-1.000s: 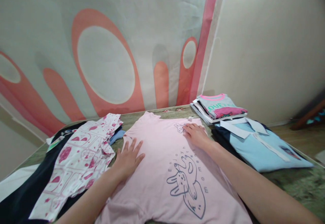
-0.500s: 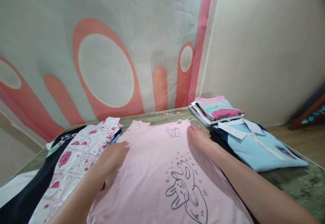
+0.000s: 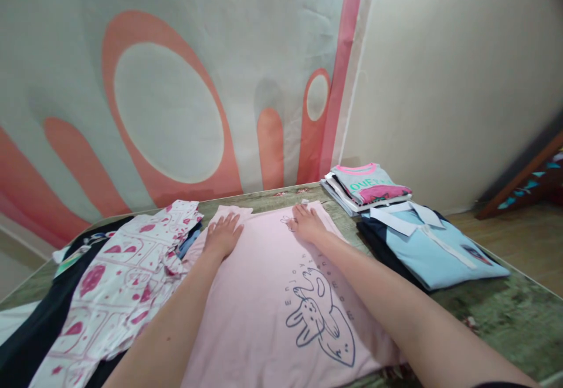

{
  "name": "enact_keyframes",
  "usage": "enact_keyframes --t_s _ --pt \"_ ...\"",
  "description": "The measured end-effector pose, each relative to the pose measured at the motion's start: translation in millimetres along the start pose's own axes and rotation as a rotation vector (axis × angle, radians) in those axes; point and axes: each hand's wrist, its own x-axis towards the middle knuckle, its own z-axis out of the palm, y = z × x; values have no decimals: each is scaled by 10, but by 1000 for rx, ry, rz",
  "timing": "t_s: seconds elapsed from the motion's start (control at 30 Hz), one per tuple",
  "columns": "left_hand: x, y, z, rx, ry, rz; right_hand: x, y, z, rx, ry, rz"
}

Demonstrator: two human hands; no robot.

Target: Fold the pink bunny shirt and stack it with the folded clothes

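Pink T-shirt [image 3: 272,294], count 1: lies flat, print side up, at the middle of the table [image 3: 505,312]. Its long axis runs from the near edge straight toward the wall. I cannot tell which end is the collar. The large rabbit print sits toward the near end.

Left hand [image 3: 223,234]: palm down on the far left corner of the shirt, fingers spread, nothing pinched.
Right hand [image 3: 307,223]: palm down at the far edge, fingers flat and close together, nothing pinched.

Other items:
- 1 white garment with pink hearts [image 3: 118,282], just left of the shirt, lying over dark cloth [image 3: 26,329].
- 1 folded stack [image 3: 367,186], far right.
- 1 folded light-blue polo [image 3: 433,247], near the stack.
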Motion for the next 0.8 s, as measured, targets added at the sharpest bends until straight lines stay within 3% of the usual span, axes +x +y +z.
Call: enact_keyframes --t_s 0.1,0.2,0.27,0.33,0.43,0.5,0.63,0.8 --pt "8 -43 -107 22 33 -54 27 136 -176 -26 34 56" --pt "-99 93 -200 41 90 -40 -198 -96 -213 -40 77 49" --pt "-234 237 -186 32 68 47 -465 -384 -116 -27 79 -54" --pt "-380 359 -118 10 -6 161 -751 -659 18 68 59 -307" --pt "-509 408 -8 1 -35 224 -1044 -826 128 148 6 -423" --pt "-494 356 23 7 -9 174 -1093 -717 105 148 -13 -392" --pt "-331 227 -5 -6 -38 62 -1014 -190 -33 80 -18 -192" --pt "-231 241 10 -20 -31 26 -1131 320 -91 -35 18 -12"
